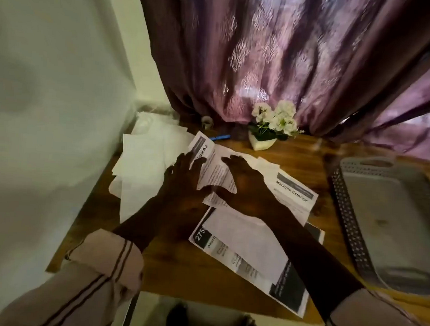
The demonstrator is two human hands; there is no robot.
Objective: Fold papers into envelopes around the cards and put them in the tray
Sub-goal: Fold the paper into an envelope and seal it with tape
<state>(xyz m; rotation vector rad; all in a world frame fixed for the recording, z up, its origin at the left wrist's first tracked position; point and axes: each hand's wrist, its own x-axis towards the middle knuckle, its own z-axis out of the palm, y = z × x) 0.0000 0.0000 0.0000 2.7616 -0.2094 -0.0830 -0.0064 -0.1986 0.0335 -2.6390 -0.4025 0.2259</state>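
We had both hands on the printed sheet (pixel 216 163) in the middle of the wooden table (pixel 177 274). Our left hand (pixel 182 178) lay flat on its left part, fingers straight and spread. Our right hand (pixel 245 187) lay flat just beside it, fingers pointing to the far edge. Neither hand was curled round anything; both simply pressed the paper down. A fold line ran up the sheet between the hands, so we judged we were at the creasing step, flattening a flap. We could not tell whether a card lay under the fold, because the hands covered that spot.

A second sheet (pixel 295 193), headed "Machine Exterior", stuck out to the right from under our right hand. Nearer to us lay a third printed sheet (pixel 265 271) with a white rectangle (pixel 237 232) on top, perhaps a card. A loose pile of white papers (pixel 146 163) sat at the far left. The grey tray (pixel 343 221) stood well apart on the right, and we saw no envelope in it.

The next move, as we judged it, called for one hand to pin the sheet while the other ran along the crease. The remaining sides would then need folding over squarely. The thin paper could slide on the sheets beneath it.
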